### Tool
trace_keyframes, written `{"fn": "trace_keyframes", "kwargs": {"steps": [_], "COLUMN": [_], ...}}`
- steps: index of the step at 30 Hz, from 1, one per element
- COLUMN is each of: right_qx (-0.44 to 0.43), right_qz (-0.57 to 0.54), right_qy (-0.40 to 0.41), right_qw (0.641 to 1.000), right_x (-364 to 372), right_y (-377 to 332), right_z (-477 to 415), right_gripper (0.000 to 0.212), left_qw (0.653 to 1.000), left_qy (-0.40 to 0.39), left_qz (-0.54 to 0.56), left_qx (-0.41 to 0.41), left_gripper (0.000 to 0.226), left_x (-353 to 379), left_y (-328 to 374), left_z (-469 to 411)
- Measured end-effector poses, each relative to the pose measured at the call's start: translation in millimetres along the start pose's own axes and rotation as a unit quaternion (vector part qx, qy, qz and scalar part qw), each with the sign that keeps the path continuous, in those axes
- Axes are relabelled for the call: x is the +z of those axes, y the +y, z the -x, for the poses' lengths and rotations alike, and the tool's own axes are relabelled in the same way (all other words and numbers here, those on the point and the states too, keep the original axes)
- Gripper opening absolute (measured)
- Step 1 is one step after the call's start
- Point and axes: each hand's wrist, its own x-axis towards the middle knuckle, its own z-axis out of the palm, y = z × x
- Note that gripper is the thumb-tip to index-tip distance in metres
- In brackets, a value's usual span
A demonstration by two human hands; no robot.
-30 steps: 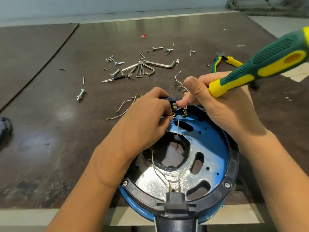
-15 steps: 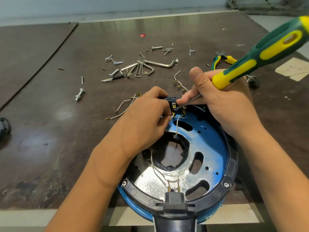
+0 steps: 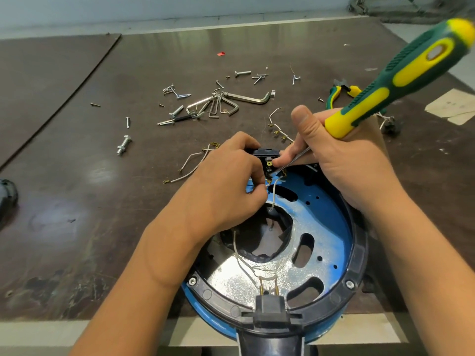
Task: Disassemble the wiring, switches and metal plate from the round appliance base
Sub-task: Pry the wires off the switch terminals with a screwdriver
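Observation:
The round appliance base (image 3: 357,255), blue with a black rim, lies at the table's near edge with a shiny metal plate (image 3: 231,281) inside. At its far rim sits a black switch (image 3: 264,153) with brass terminals and white wires (image 3: 274,194). My left hand (image 3: 226,186) pinches the switch and the wire ends below it. My right hand (image 3: 341,160) grips a green and yellow screwdriver (image 3: 411,70), whose metal tip lies at the switch terminals. A black plug socket (image 3: 271,308) with two brass pins sits at the near rim.
Loose screws, bolts and a set of hex keys (image 3: 221,104) are scattered on the dark table (image 3: 77,176) beyond the base. Removed white wires (image 3: 190,163) lie left of the switch. Green and yellow pliers (image 3: 336,93) lie at the far right. A black object (image 3: 6,199) sits at the left edge.
The screwdriver handle has tilted up and to the right, and its tip has come in to the switch terminals. My left hand has stayed on the switch.

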Motion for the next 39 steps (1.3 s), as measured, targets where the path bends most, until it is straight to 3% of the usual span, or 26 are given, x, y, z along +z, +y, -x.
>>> {"fn": "trace_keyframes", "kwargs": {"steps": [4, 9, 15, 22, 28, 34, 37, 39], "right_qx": [-0.006, -0.012, -0.007, -0.034, -0.052, -0.061, -0.054, -0.045], "right_qz": [-0.050, -0.107, -0.105, -0.055, 0.005, 0.017, 0.073, 0.088], "right_qy": [0.024, 0.058, 0.078, 0.024, 0.002, -0.015, -0.039, -0.058], "right_qw": [0.998, 0.993, 0.991, 0.998, 0.999, 0.998, 0.995, 0.993], "right_x": [-0.1, -3.7, -9.3, -28.0, -38.0, -39.1, -41.0, -41.4], "right_y": [-2.6, -6.2, -8.9, -6.4, 1.8, 2.6, 1.1, -0.5], "right_z": [1.9, 1.5, -3.7, -4.0, -4.4, -3.3, -0.3, 1.8], "right_gripper": [0.039, 0.049, 0.051, 0.049, 0.057, 0.058, 0.056, 0.053], "left_qw": [0.999, 0.991, 0.989, 0.961, 0.920, 0.959, 0.985, 0.991], "left_qy": [0.028, 0.065, 0.093, 0.263, 0.369, 0.267, 0.132, 0.098], "left_qz": [0.034, 0.113, 0.109, 0.073, 0.124, -0.063, -0.047, -0.011], "left_qx": [-0.017, -0.037, -0.033, -0.033, -0.044, -0.069, -0.105, -0.096], "left_gripper": [0.008, 0.008, 0.009, 0.004, 0.007, 0.011, 0.021, 0.024], "left_x": [-1.2, -6.1, -22.2, -47.4, -49.7, -39.5, -29.2, -26.0], "left_y": [0.2, 4.4, -1.3, -23.3, -23.4, -32.4, -32.3, -23.5], "left_z": [0.8, 1.7, 5.5, 13.8, 10.9, 11.5, 8.6, 7.4]}}
